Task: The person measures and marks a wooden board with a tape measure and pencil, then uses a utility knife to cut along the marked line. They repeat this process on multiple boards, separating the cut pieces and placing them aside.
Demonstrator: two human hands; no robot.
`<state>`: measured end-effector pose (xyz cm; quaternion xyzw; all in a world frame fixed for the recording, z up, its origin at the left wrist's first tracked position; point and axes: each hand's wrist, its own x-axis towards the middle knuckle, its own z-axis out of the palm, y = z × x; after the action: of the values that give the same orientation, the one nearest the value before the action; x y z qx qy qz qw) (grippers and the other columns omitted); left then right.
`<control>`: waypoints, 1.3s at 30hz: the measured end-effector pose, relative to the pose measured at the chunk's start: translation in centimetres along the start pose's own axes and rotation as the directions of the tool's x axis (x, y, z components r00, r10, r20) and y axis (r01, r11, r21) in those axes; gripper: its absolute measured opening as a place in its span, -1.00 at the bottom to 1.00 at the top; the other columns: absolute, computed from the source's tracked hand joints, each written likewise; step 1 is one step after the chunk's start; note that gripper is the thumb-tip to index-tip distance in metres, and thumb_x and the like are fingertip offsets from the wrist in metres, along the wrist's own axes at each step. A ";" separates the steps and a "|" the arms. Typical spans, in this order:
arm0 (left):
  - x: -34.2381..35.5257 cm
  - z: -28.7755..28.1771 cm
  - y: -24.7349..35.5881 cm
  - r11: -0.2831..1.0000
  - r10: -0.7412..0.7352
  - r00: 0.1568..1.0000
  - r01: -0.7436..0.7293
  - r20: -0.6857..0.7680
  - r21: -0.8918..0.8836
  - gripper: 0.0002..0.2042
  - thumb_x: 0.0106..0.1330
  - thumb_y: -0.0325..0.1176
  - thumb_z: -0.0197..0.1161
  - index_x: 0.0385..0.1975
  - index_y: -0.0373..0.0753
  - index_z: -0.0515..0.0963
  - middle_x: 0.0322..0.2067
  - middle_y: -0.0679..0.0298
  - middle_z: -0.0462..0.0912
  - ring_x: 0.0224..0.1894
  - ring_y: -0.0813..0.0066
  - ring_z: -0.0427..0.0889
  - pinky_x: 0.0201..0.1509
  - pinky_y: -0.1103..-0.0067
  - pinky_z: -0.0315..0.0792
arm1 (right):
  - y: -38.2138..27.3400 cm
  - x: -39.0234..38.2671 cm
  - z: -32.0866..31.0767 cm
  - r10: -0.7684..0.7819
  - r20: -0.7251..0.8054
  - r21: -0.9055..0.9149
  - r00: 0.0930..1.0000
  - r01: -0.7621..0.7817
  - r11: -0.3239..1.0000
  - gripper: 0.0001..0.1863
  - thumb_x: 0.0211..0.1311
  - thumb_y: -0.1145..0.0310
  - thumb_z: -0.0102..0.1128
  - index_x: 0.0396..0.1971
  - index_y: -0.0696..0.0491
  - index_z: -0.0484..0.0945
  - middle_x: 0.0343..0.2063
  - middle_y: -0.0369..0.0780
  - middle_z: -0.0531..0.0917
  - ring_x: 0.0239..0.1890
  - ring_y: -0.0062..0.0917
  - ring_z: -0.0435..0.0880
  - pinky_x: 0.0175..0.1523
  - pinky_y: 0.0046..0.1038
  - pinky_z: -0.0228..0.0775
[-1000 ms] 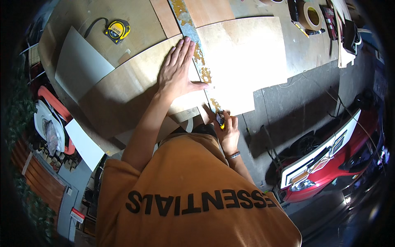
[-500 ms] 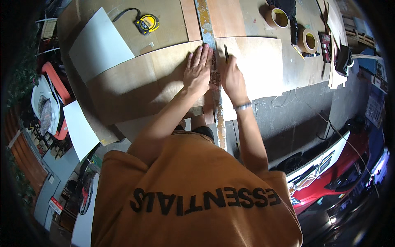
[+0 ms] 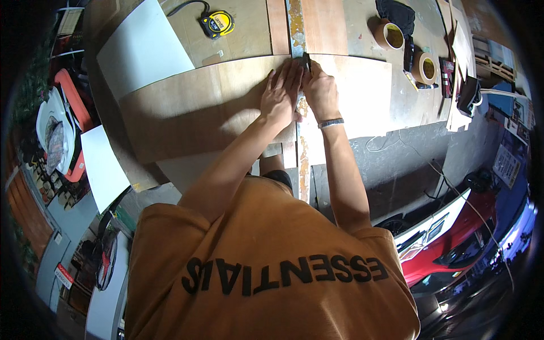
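A thin wooden sheet (image 3: 215,107) lies across the table in front of me, brightly lit on its right half. Over it runs a long, paint-worn metal strip (image 3: 303,150), its near end reaching toward my body. My left hand (image 3: 280,96) presses down on the strip's left edge and the sheet, fingers stretched forward. Close against the strip's right side, my right hand (image 3: 322,93) is closed round a slim black tool (image 3: 306,61). The tool's tip is at the sheet's far edge; its exact kind does not show clearly.
A yellow and black tape measure (image 3: 217,24) and a white panel (image 3: 144,51) lie far left. Two tape rolls (image 3: 390,35) and a black cloth (image 3: 396,16) are at the far right. Loose cable (image 3: 416,150) hangs below the table's right edge.
My right hand has moved left and slightly forward, bringing the black tool against the strip. My left hand has shifted a little right, and the hands are now closer together.
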<state>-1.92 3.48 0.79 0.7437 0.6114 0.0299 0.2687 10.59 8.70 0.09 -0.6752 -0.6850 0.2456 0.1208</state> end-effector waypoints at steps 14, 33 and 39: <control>0.2 1.4 -0.1 0.989 -0.022 1.000 0.020 0.011 0.145 0.35 -0.25 0.01 0.68 0.55 -0.22 -0.12 0.59 0.21 -0.18 0.62 0.26 -0.20 0.63 0.07 -0.24 | 0.7 -13.2 -2.2 0.086 0.052 0.055 0.995 -0.088 0.995 -0.64 0.32 0.44 0.18 0.10 0.13 0.56 -0.43 0.15 0.67 -0.39 0.05 0.71 -0.35 -0.06 0.57; 0.1 0.7 0.0 0.996 -0.039 0.997 0.033 0.068 0.081 0.31 -0.17 0.02 0.64 0.57 -0.20 -0.14 0.60 0.19 -0.21 0.63 0.28 -0.27 0.63 0.08 -0.27 | 1.0 -1.0 -0.9 -0.026 -0.075 0.123 0.997 0.035 0.992 -0.61 0.42 0.27 0.09 0.17 0.06 0.54 -0.49 0.16 0.67 -0.40 0.07 0.72 -0.32 -0.04 0.59; 0.2 0.1 0.1 0.998 -0.047 0.997 0.045 0.067 0.034 0.34 -0.23 0.03 0.67 0.56 -0.20 -0.12 0.58 0.18 -0.12 0.62 0.25 -0.20 0.63 0.08 -0.25 | 0.4 -0.1 -0.1 -0.048 -0.028 0.102 0.998 0.050 0.994 -0.66 0.40 0.29 0.10 0.10 0.01 0.59 -0.45 0.16 0.68 -0.33 0.09 0.72 -0.23 0.01 0.60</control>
<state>-1.74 3.59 0.72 0.7343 0.6192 -0.0116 0.2779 10.96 8.55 -0.04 -0.6541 -0.6863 0.2689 0.1700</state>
